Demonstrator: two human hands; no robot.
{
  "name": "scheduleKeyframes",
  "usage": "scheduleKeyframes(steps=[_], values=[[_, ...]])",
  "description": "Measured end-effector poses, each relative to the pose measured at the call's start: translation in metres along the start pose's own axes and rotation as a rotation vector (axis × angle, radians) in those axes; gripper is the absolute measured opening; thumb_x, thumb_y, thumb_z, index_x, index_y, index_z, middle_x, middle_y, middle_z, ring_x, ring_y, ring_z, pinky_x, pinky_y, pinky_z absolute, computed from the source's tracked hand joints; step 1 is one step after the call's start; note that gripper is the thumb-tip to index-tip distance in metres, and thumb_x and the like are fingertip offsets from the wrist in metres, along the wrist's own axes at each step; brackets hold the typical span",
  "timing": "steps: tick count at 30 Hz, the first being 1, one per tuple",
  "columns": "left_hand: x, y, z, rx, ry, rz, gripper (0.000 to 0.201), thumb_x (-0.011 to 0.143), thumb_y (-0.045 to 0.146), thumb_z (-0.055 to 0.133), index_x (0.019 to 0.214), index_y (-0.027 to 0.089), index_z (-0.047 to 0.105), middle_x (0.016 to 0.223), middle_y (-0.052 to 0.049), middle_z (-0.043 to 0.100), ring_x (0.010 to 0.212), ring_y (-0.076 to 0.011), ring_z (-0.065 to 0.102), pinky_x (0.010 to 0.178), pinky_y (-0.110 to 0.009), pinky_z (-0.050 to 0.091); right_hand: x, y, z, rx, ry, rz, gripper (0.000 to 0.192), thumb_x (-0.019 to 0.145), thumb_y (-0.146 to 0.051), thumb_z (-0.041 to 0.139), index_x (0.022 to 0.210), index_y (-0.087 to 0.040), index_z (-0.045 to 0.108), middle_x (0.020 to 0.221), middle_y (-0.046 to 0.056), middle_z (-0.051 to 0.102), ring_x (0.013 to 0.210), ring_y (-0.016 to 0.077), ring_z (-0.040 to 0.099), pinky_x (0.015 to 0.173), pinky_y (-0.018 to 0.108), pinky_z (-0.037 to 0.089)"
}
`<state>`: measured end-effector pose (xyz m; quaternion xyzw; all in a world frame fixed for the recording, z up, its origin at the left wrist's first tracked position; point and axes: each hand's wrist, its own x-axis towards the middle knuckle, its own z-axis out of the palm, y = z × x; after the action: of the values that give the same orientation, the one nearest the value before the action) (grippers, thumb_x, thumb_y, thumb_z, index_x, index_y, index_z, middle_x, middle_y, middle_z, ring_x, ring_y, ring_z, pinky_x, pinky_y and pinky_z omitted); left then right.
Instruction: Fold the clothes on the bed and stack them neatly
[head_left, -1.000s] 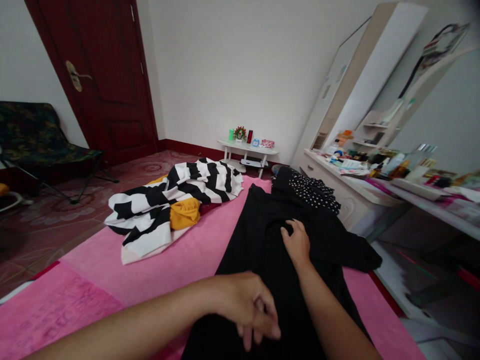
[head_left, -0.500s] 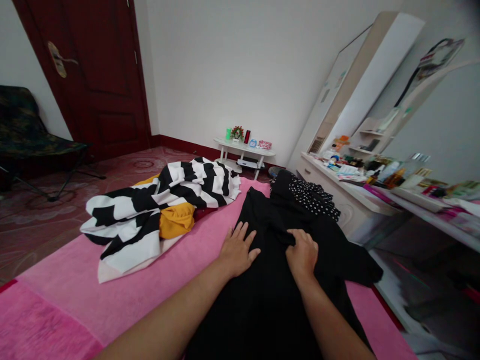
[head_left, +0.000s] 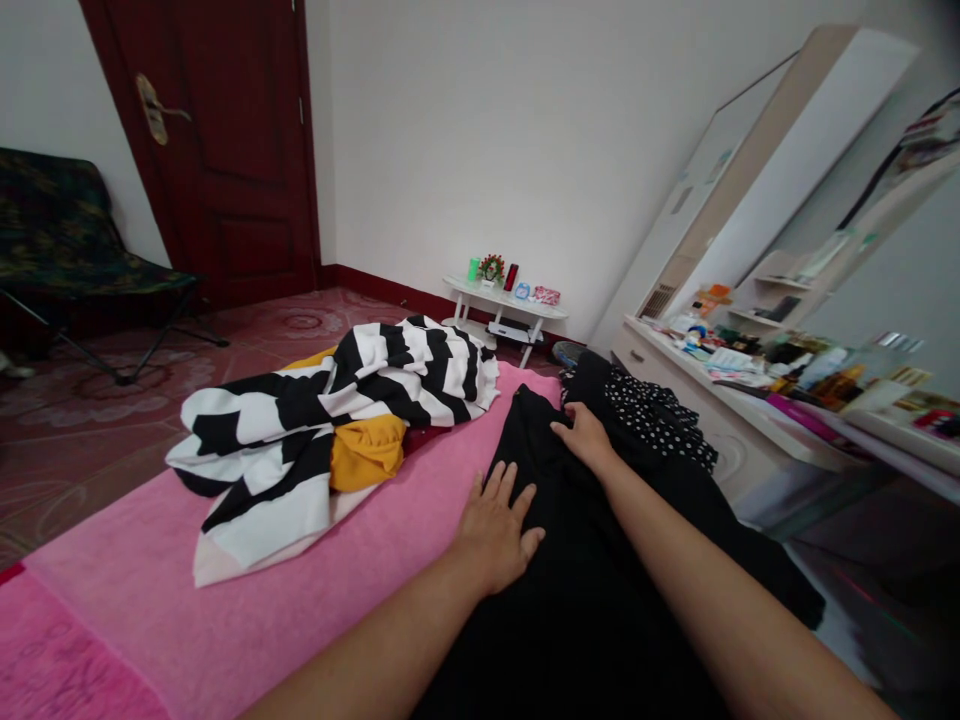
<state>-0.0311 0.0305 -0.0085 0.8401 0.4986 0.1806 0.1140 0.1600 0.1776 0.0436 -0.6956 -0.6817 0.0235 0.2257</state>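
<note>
A black garment with a sleeve reaching out to the right lies spread on the pink bed cover. My left hand rests flat along its left edge, fingers spread. Farther up, close to the neck end, my right hand has curled fingers at the cloth, the thumb pointing left; its fingertips are partly hidden. Just beyond that hand lies a black cloth with white polka dots, bunched up. To the left, a black-and-white striped garment lies in a loose heap with a mustard-yellow cloth showing from under it.
Along the right stands a white dressing table crowded with bottles and small items. A low white table with a small potted plant is against the far wall. At left are a camouflage folding chair and a dark red door.
My right hand has moved forward from a fold in the middle of the black garment to its neck end. My left hand stays flat on the left edge. The view has shifted slightly.
</note>
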Motion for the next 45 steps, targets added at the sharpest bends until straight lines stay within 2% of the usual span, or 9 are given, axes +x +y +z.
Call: scheduleKeyframes(steps=[4,11,15,20,22,27,32,39,45], values=[[0.0,0.0,-0.003,-0.014,-0.012,-0.003,0.062,0.09,0.056,0.028,0.143,0.024,0.034,0.154,-0.011,0.014,0.142,-0.0296,0.006,0.113,-0.053,0.008,0.016,-0.004,0.021,-0.051,-0.057,0.018,0.061,0.077,-0.043,0.062,0.126,-0.009,0.048,0.113,0.016,0.064,0.1,0.0237,0.063,0.08,0.03,0.047],[0.0,0.001,-0.003,-0.049,-0.016,-0.014,0.062,0.09,0.055,0.031,0.143,0.023,0.034,0.155,-0.01,0.013,0.142,-0.0292,0.004,0.114,-0.054,0.006,0.018,-0.002,0.025,-0.337,0.039,0.082,0.031,0.083,-0.036,0.056,0.109,-0.019,0.058,0.099,0.012,0.067,0.091,0.0266,0.063,0.072,0.034,0.045],[-0.001,0.002,-0.005,-0.061,-0.013,-0.02,0.061,0.09,0.055,0.029,0.143,0.024,0.034,0.155,-0.009,0.013,0.142,-0.0289,0.006,0.113,-0.054,0.006,0.014,-0.014,0.028,-0.61,0.072,-0.019,0.03,0.084,-0.022,0.055,0.113,-0.015,0.054,0.107,0.015,0.063,0.098,0.0262,0.059,0.078,0.036,0.042],[-0.003,0.005,-0.011,-0.068,-0.031,-0.034,0.061,0.091,0.053,0.031,0.143,0.022,0.035,0.154,-0.01,0.012,0.142,-0.0284,0.006,0.113,-0.053,0.006,0.012,-0.041,0.021,-0.611,0.052,-0.239,0.031,0.088,-0.013,0.038,0.108,-0.017,0.061,0.117,0.016,0.057,0.113,0.0268,0.048,0.088,0.038,0.034],[-0.003,0.005,-0.011,-0.064,-0.043,-0.039,0.06,0.091,0.052,0.032,0.143,0.021,0.035,0.154,-0.011,0.013,0.142,-0.0287,0.006,0.113,-0.053,0.006,0.012,-0.051,0.023,-0.554,-0.007,-0.234,0.035,0.09,-0.018,0.033,0.111,-0.016,0.062,0.12,0.017,0.055,0.114,0.0279,0.047,0.091,0.04,0.033],[0.0,0.002,-0.001,-0.044,0.007,-0.026,0.061,0.09,0.053,0.032,0.142,0.022,0.036,0.154,-0.01,0.016,0.142,-0.0289,0.008,0.113,-0.054,0.007,0.009,-0.06,0.055,-0.406,-0.317,-0.077,0.058,0.094,-0.045,0.021,0.142,-0.014,0.032,0.149,0.015,0.029,0.135,0.0293,0.024,0.104,0.048,0.023],[0.002,0.0,0.006,-0.014,0.027,-0.022,0.06,0.089,0.052,0.036,0.142,0.023,0.037,0.154,-0.011,0.017,0.142,-0.0298,0.01,0.113,-0.055,0.008,0.016,-0.057,0.074,-0.374,-0.394,0.006,0.064,0.094,-0.05,0.012,0.149,-0.018,0.014,0.156,0.01,0.009,0.142,0.0251,0.006,0.108,0.051,0.017],[0.002,0.002,0.001,0.006,0.014,-0.016,0.057,0.09,0.049,0.038,0.14,0.023,0.04,0.153,-0.01,0.021,0.141,-0.0296,0.015,0.112,-0.055,0.012,-0.018,-0.061,0.048,-0.32,-0.42,-0.047,0.061,0.094,-0.046,0.026,0.146,-0.015,0.024,0.155,0.011,0.014,0.141,0.0274,0.014,0.109,0.051,0.018],[0.0,0.001,0.004,0.034,0.032,0.006,0.056,0.09,0.046,0.04,0.14,0.022,0.039,0.153,-0.01,0.022,0.141,-0.0296,0.014,0.112,-0.054,0.014,-0.094,-0.049,0.002,-0.202,-0.369,-0.29,0.041,0.093,-0.034,0.035,0.127,-0.021,0.054,0.14,0.005,0.047,0.133,0.0179,0.036,0.112,0.041,0.014]])
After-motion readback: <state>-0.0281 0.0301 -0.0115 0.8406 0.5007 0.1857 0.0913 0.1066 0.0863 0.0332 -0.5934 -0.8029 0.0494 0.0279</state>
